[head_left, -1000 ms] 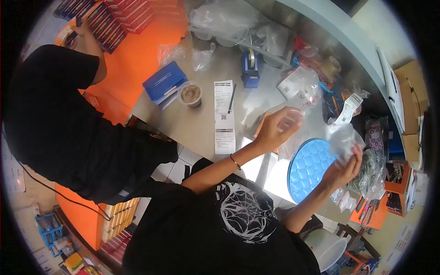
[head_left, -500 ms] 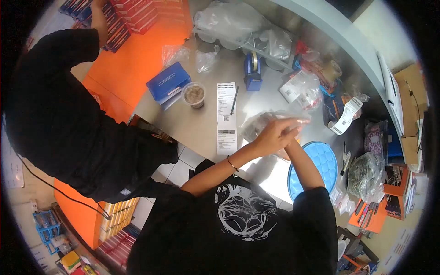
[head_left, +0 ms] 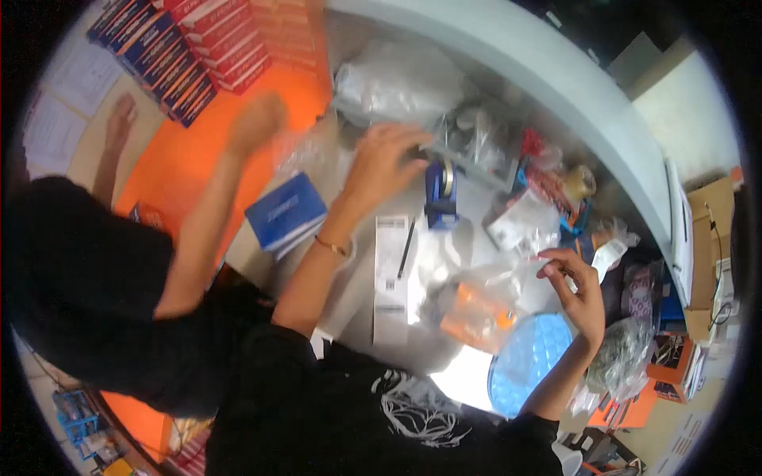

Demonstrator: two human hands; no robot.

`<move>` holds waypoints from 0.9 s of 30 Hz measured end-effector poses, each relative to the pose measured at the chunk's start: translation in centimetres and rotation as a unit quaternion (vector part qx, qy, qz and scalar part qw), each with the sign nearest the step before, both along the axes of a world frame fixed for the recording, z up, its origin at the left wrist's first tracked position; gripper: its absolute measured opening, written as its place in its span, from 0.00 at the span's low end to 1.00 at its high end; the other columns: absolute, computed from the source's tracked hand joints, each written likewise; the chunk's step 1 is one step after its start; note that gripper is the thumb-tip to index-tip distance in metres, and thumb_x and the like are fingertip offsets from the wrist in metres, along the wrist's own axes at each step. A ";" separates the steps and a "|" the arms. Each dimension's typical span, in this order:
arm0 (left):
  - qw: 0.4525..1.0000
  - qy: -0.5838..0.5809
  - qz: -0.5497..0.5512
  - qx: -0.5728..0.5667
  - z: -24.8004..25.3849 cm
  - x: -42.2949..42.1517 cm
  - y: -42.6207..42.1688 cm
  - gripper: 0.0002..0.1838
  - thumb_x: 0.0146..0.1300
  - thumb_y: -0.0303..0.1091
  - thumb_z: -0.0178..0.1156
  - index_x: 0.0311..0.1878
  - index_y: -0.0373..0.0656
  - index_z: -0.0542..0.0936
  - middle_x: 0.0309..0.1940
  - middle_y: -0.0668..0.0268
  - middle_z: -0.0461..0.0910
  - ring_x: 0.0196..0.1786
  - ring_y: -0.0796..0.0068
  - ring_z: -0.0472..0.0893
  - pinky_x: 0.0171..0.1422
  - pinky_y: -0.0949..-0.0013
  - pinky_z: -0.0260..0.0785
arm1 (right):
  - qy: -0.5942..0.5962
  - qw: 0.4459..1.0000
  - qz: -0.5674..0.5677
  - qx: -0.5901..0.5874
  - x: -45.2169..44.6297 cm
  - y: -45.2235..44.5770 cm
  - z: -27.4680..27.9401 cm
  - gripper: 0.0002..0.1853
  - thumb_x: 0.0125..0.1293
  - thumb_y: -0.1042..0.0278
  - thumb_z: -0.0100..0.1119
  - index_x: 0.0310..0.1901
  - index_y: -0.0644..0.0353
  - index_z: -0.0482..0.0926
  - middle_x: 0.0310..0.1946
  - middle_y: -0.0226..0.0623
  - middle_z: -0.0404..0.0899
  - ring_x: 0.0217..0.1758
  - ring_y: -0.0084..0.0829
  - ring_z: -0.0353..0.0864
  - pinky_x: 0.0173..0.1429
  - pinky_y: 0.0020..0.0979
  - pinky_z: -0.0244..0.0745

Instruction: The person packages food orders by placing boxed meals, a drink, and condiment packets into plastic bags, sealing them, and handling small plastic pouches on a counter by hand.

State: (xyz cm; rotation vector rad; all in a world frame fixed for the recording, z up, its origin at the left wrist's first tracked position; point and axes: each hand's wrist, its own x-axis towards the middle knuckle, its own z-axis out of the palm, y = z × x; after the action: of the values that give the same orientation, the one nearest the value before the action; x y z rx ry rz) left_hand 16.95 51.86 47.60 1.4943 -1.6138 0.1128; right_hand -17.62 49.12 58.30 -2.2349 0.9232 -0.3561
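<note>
My left hand point(head_left: 383, 168) is raised over the worktop, its fingers stretched out and slightly blurred. The fingertips are near a blue tape dispenser point(head_left: 441, 194); whether they touch it is unclear. My right hand point(head_left: 578, 293) pinches the edge of a clear plastic bag point(head_left: 508, 278) between thumb and finger. Inside or under that bag lies an orange item point(head_left: 475, 321). A blue padded round piece point(head_left: 524, 361) lies partly beneath my right forearm. Left of the bag are a long printed receipt point(head_left: 390, 278) and a dark pen point(head_left: 407, 247).
At the left, a co-worker's blurred arm point(head_left: 210, 214) reaches over the orange counter point(head_left: 171, 170). A blue box point(head_left: 287, 210) sits beside my left forearm. Stacked boxes point(head_left: 163, 63) stand at the back left. Plastic bags point(head_left: 401, 79) fill a back tray, and more packaging point(head_left: 548, 190) crowds the right.
My hands, earlier together over the bag, have parted: the left moved up and left, the right moved right with the bag's edge. The co-worker's arm came down from the boxes. The view shifted.
</note>
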 end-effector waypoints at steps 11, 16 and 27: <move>0.962 -0.037 0.129 0.239 -7.3 9.8 -18.6 0.56 0.28 0.39 0.77 0.66 0.73 0.59 0.71 0.49 0.46 0.66 0.36 0.59 0.61 0.42 0.62 | 0.076 0.965 0.245 0.050 22.4 -14.3 -8.6 0.11 0.63 0.66 0.56 0.44 0.61 0.78 0.28 0.40 0.80 0.31 0.34 0.81 0.40 0.30 0.75; 0.945 -0.076 0.041 0.315 -8.4 10.9 -20.3 0.57 0.29 0.37 0.76 0.67 0.67 0.57 0.69 0.48 0.51 0.62 0.37 0.66 0.58 0.44 0.68 | 0.108 0.984 0.141 -0.002 25.3 -21.9 -14.2 0.10 0.56 0.72 0.56 0.39 0.62 0.82 0.32 0.38 0.83 0.34 0.30 0.82 0.42 0.29 0.75; 0.918 -0.291 0.084 0.255 -9.4 7.9 -22.5 0.62 0.33 0.41 0.77 0.72 0.68 0.48 0.71 0.49 0.45 0.59 0.25 0.64 0.53 0.35 0.69 | 0.033 0.974 -0.119 -0.188 21.1 -28.8 -18.9 0.09 0.55 0.69 0.57 0.36 0.59 0.82 0.32 0.40 0.82 0.36 0.36 0.83 0.43 0.33 0.76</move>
State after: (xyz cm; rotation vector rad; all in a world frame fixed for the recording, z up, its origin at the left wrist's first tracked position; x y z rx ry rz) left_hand 24.84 29.36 38.19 2.1492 -2.0875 0.2696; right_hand 3.52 20.35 39.37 -2.4906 1.2508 -0.6126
